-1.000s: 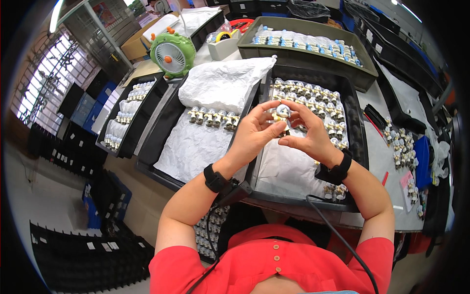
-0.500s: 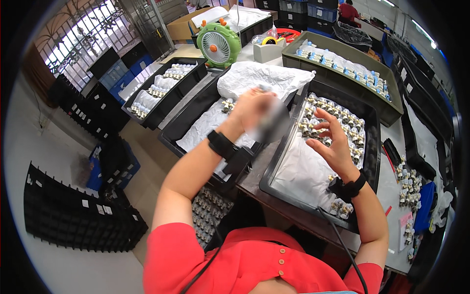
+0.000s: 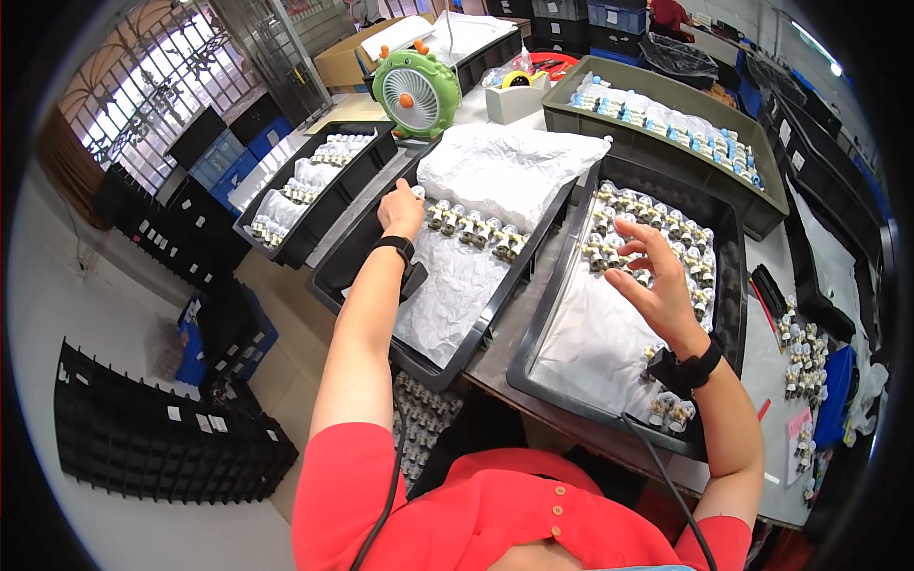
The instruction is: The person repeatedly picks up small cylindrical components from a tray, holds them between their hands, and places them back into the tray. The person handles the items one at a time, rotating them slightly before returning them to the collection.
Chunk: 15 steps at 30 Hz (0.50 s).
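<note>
Presently, a small fitting is pinched by the left hand at the row's end, upper centre. The right hand is spread loose above the right tray. Neighbouring fittings could be toppled by a careless wrist.

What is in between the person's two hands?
In the head view, between the left hand and the right hand lie a row of small metal parts on crinkled white paper, then the adjoining rims of the two black trays.
</note>
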{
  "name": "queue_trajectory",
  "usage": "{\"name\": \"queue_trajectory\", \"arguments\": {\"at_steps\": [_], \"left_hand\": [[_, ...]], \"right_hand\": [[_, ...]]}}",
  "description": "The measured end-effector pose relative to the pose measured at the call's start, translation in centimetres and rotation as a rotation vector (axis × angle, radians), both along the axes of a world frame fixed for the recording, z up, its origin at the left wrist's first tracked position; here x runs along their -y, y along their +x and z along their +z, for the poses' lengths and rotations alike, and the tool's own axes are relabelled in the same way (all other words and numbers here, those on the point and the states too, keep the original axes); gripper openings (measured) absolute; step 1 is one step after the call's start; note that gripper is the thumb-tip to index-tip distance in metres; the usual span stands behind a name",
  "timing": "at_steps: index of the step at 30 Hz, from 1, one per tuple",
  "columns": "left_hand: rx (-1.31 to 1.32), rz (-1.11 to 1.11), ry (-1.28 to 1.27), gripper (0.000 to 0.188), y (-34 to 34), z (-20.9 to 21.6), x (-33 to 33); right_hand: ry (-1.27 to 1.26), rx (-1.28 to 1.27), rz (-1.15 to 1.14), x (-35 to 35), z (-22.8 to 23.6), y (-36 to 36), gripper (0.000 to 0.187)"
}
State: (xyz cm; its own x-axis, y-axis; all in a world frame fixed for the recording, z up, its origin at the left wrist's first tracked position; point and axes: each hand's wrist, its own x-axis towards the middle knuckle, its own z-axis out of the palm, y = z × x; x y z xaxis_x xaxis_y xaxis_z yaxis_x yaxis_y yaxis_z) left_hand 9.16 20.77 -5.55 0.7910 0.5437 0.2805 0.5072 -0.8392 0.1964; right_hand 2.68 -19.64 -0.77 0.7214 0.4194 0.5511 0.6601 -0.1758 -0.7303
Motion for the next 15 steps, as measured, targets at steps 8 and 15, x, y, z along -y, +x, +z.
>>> {"name": "queue_trajectory", "arguments": {"at_steps": [8, 15], "left_hand": [[-0.073, -0.097, 0.011, 0.022, 0.2, -2.0, -0.9], [0.076, -0.108, -0.03, 0.038, 0.5, -3.0, -1.3]], "right_hand": [[-0.053, -0.041, 0.008, -0.2, -0.1, 0.0, 0.048], [-0.055, -0.038, -0.001, -0.3, -0.1, 0.1, 0.043]]}}
